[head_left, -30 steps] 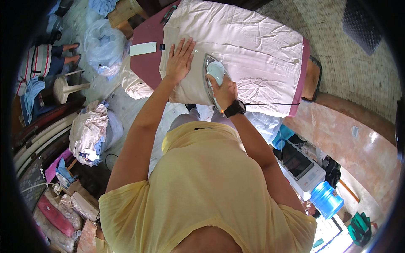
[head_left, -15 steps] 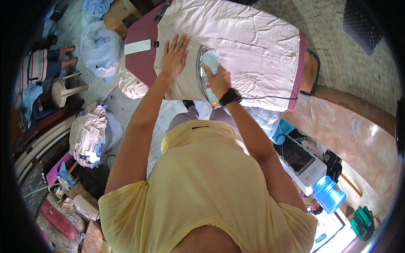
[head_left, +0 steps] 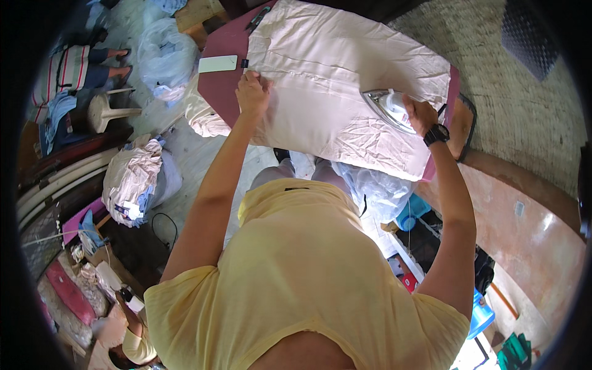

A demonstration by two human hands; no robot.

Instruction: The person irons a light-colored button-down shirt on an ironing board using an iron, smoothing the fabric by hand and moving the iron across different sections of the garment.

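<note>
A wrinkled cream cloth (head_left: pixel 314 92) lies spread over the maroon ironing board (head_left: pixel 217 92). My right hand (head_left: pixel 422 115), with a black watch on its wrist, is wrapped round the handle of a clothes iron (head_left: pixel 390 110). The iron rests on the right part of the cloth, its pointed end towards the left. At the cloth's left edge, my left hand (head_left: pixel 251 95) has its fingers curled in on the fabric. Creases run across the cloth below the iron and along its far side.
A white flat strip (head_left: pixel 217 64) and a dark slim tool (head_left: pixel 258 20) lie on the board's left end. Left of it are a plastic bag of clothes (head_left: pixel 165 58), a stool (head_left: pixel 105 111) and a cloth bundle (head_left: pixel 132 182). Another person sits at far left. Clear plastic (head_left: pixel 376 188) hangs below the board.
My right hand has carried the iron from the cloth's left-middle to its right part and turned it. My left hand, flat with fingers spread before, has curled its fingers at the cloth's left edge.
</note>
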